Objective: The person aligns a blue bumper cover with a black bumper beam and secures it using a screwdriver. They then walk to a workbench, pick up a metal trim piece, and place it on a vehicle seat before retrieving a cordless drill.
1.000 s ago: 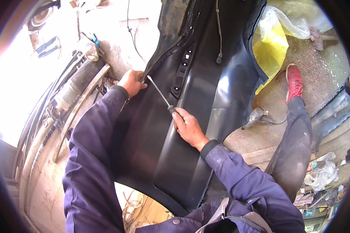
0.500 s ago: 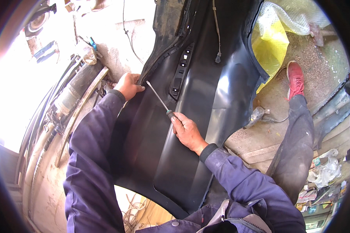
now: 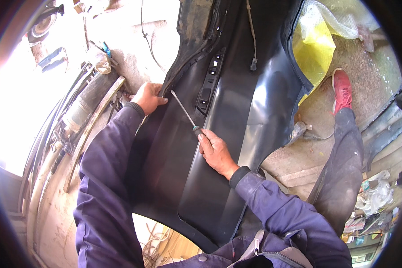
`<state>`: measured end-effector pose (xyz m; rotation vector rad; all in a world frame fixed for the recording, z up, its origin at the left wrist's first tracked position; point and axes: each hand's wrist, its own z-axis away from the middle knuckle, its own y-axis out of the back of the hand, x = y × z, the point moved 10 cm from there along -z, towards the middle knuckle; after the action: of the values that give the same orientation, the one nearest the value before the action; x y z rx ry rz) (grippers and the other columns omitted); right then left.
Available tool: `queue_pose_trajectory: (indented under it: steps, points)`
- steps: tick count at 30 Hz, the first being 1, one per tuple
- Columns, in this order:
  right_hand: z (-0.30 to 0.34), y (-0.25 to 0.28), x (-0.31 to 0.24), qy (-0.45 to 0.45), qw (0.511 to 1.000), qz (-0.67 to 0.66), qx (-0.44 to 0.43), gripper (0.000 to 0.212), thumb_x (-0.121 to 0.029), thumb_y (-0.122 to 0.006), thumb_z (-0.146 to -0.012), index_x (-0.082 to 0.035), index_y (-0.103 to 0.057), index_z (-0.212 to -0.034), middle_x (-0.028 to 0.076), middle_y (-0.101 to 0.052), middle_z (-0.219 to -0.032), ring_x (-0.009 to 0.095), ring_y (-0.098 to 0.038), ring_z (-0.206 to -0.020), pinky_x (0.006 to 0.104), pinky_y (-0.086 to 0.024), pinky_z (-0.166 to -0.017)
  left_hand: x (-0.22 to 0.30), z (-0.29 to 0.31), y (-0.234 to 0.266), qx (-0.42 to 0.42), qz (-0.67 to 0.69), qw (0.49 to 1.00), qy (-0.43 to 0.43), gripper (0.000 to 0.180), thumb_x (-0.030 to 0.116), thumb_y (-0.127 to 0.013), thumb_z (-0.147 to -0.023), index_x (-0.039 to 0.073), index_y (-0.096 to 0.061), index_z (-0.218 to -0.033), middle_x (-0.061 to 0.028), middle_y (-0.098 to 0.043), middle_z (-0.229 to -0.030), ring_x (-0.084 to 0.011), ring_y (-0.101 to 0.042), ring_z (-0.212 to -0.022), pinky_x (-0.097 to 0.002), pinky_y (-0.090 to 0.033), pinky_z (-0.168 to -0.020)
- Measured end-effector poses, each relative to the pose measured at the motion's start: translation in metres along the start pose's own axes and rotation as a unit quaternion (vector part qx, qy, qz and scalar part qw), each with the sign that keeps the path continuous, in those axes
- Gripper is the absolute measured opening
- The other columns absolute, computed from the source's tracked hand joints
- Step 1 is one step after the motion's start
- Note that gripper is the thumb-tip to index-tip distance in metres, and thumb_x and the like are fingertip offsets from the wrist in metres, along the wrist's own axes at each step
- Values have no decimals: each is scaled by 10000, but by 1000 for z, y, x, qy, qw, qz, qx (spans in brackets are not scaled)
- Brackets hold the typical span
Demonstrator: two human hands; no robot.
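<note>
A large black car body panel (image 3: 236,116) stands upright in front of me, with a curved wheel-arch cutout at its bottom. My left hand (image 3: 148,98) grips the panel's left edge near the top. My right hand (image 3: 215,152) is closed on the dark handle of a screwdriver (image 3: 184,109). The thin metal shaft points up and left, its tip close to my left hand's fingers at the panel edge. A black switch strip (image 3: 210,80) sits on the panel just right of the shaft.
A thin cable with a plug (image 3: 253,62) hangs down the panel. Hoses and pipes (image 3: 80,111) lie at the left. Yellow plastic sheeting (image 3: 315,53) lies at the upper right. My leg and red shoe (image 3: 342,89) rest on dirty concrete; litter (image 3: 370,196) sits at the right.
The view has shifted slightly. My right hand has drawn the screwdriver a little down and right, while the left hand keeps its grip on the panel edge.
</note>
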<state>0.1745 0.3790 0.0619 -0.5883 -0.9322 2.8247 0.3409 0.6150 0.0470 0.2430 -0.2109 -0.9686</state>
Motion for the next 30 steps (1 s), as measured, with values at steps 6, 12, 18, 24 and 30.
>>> queue_pose_trajectory:
  steps: [6,12,18,24,30]
  points:
    - [-2,0,4,4,1000,-6,-8,397,-328,-542,-1138,-41,-632,-1396,-16,-588,-762,69,-521,-639,273,-453,-602,-3,1,-1,-6,3,1000,16,397,-104,-746,-856,-98,-726,-1252,4,-747,-1041,-78,-642,-941,-283,-530,-887]
    - [-8,-19,13,-38,992,-115,-16,409,-386,-547,-1143,-59,-635,-1372,-7,-573,-735,60,-480,-585,248,-394,-529,-3,0,-6,-6,100,995,-7,401,-121,-735,-864,-99,-719,-1264,7,-751,-1072,-71,-654,-955,-278,-534,-903]
    - [-6,-53,19,-128,973,-191,-16,420,-470,-518,-1145,-68,-617,-1217,-14,-489,-690,57,-412,-529,248,-319,-437,5,5,-9,10,94,995,-28,362,-114,-727,-881,-100,-727,-1243,6,-751,-1048,-69,-646,-926,-274,-539,-878]
    - [-8,-26,-14,-246,937,-237,-72,415,-468,-558,-1123,-62,-617,-1184,-10,-498,-709,52,-399,-496,230,-307,-407,-10,-2,-11,29,53,998,-8,378,-89,-732,-898,-89,-723,-1276,13,-747,-1025,-75,-639,-927,-277,-537,-878]
    - [-75,64,-107,-225,949,183,-125,364,-432,-667,-1044,-77,-736,-1004,2,-576,-712,60,-454,-474,241,-339,-396,-22,-6,-15,37,86,995,-29,366,-29,-761,-885,-27,-754,-1251,-45,-802,-988,-101,-679,-883,-318,-557,-877]
